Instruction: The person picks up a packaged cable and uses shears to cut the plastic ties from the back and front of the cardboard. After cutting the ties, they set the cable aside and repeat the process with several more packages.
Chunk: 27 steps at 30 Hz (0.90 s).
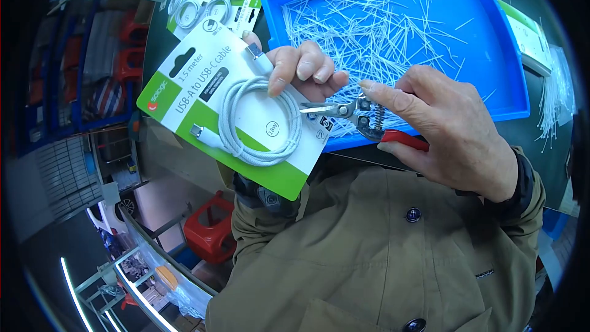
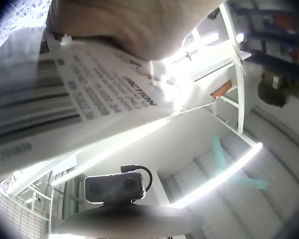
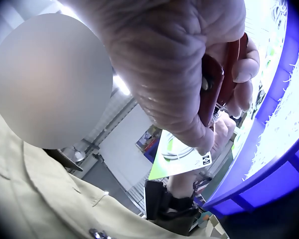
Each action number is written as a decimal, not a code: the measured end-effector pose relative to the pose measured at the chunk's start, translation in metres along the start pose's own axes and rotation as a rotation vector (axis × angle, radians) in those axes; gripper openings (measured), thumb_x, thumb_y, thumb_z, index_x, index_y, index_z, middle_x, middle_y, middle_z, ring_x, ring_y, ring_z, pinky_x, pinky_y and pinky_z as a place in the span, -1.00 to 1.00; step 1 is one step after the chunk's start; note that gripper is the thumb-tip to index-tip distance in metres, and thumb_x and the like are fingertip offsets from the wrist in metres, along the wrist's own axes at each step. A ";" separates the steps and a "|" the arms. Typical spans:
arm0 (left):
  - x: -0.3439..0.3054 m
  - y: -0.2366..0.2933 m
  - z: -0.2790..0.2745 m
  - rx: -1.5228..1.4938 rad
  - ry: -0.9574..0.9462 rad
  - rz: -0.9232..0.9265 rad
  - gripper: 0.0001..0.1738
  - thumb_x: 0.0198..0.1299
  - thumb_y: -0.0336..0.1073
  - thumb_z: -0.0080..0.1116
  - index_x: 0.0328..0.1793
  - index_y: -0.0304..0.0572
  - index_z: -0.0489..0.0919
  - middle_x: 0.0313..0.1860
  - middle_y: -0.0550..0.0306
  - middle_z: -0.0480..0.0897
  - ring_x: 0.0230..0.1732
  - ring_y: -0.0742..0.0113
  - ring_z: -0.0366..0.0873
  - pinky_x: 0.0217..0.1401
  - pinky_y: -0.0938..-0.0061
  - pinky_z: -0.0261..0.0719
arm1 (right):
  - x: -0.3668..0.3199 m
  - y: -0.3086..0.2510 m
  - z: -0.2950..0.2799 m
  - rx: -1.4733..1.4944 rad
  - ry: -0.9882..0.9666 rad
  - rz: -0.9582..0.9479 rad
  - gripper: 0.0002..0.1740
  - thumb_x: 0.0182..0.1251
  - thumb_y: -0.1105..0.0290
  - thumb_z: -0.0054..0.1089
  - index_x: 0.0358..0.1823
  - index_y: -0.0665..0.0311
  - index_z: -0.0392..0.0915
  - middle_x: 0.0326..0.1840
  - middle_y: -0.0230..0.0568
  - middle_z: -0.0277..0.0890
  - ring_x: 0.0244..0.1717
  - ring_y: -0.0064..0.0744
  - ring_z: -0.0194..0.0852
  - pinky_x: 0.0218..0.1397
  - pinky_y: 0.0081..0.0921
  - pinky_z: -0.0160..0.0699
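My left hand [image 1: 307, 71] grips a white and green retail card [image 1: 273, 179] by its upper right edge, thumb on the front. On the card is a coiled white braided USB cable [image 1: 230, 114], its two plugs at the top and lower left. In the left wrist view the card's printed back [image 2: 104, 94] shows text and a barcode. My right hand [image 1: 455, 126] holds a pair of spring-loaded snips [image 1: 338, 109] with red handles [image 3: 212, 92]. Their pointed blades overlap the coil's right side in the head view, just below the left fingers.
Behind the hands lies a blue tray [image 1: 513, 89] with many thin white plastic strips [image 1: 381, 21]. More carded cables [image 1: 212, 9] are piled at the back left. A clear bag of white strips [image 1: 556, 95] hangs at the right. A red stool [image 1: 211, 227] stands below, left.
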<state>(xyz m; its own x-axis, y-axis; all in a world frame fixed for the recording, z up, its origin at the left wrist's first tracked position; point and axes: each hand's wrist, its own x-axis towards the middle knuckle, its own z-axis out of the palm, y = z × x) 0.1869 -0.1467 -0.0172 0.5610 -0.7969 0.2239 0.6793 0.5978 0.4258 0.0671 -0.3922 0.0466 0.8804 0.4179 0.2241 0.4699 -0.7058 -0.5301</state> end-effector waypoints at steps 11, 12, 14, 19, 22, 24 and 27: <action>0.001 -0.011 0.011 -0.169 0.094 0.026 -0.14 0.80 0.20 -0.57 -0.50 0.00 0.53 -0.10 0.16 0.44 0.12 0.25 0.34 0.65 0.27 0.30 | -0.004 0.004 -0.005 0.031 -0.030 -0.001 0.01 -0.10 0.46 0.71 0.54 -0.03 0.56 -0.11 -0.19 0.55 -0.21 -0.15 0.61 -0.25 -0.23 0.64; 0.001 -0.010 0.012 -0.182 0.114 0.022 -0.14 0.80 0.20 -0.55 -0.51 -0.01 0.52 -0.11 0.16 0.44 0.11 0.26 0.33 0.64 0.29 0.30 | -0.005 0.004 -0.005 0.036 -0.030 0.000 0.01 -0.11 0.46 0.71 0.53 -0.03 0.56 -0.11 -0.19 0.55 -0.21 -0.15 0.61 -0.24 -0.23 0.64; 0.001 -0.014 0.011 -0.209 0.118 0.037 -0.14 0.81 0.20 -0.53 -0.53 -0.01 0.51 -0.13 0.17 0.43 0.10 0.27 0.32 0.63 0.31 0.30 | -0.005 0.004 -0.005 0.042 -0.025 -0.001 0.01 -0.11 0.47 0.71 0.52 -0.02 0.57 -0.11 -0.19 0.55 -0.21 -0.15 0.61 -0.24 -0.23 0.64; 0.003 -0.016 0.016 -0.238 0.141 0.024 -0.14 0.81 0.20 -0.51 -0.54 -0.02 0.51 -0.13 0.17 0.42 0.10 0.29 0.31 0.63 0.32 0.30 | -0.004 0.006 -0.003 0.056 -0.016 -0.016 -0.01 -0.11 0.49 0.70 0.51 -0.01 0.58 -0.12 -0.21 0.55 -0.20 -0.16 0.62 -0.25 -0.25 0.64; 0.003 -0.018 0.017 -0.248 0.146 0.015 -0.14 0.81 0.19 -0.50 -0.54 -0.02 0.52 -0.13 0.17 0.43 0.10 0.28 0.31 0.64 0.32 0.30 | -0.006 0.009 -0.001 0.027 0.005 -0.041 -0.01 -0.10 0.49 0.71 0.51 -0.01 0.58 -0.12 -0.22 0.56 -0.20 -0.17 0.61 -0.27 -0.26 0.63; 0.003 -0.021 0.015 -0.278 0.135 0.010 -0.14 0.81 0.18 -0.51 -0.55 -0.02 0.52 -0.13 0.16 0.43 0.11 0.28 0.31 0.64 0.32 0.31 | -0.006 0.012 0.001 0.018 0.037 -0.066 -0.01 -0.10 0.50 0.70 0.52 -0.02 0.58 -0.13 -0.23 0.56 -0.21 -0.20 0.60 -0.29 -0.27 0.61; 0.003 -0.024 0.018 -0.308 0.156 -0.002 -0.15 0.82 0.15 -0.50 -0.55 -0.04 0.51 -0.13 0.15 0.42 0.11 0.27 0.31 0.63 0.32 0.33 | -0.007 0.018 0.006 0.011 0.085 -0.107 -0.03 -0.08 0.51 0.70 0.51 -0.02 0.58 -0.14 -0.24 0.56 -0.22 -0.23 0.59 -0.32 -0.29 0.59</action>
<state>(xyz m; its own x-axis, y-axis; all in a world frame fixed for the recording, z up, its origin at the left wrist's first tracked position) 0.1641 -0.1650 -0.0113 0.6092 -0.7894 0.0762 0.7779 0.6134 0.1361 0.0687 -0.4045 0.0310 0.8280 0.4396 0.3481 0.5607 -0.6538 -0.5081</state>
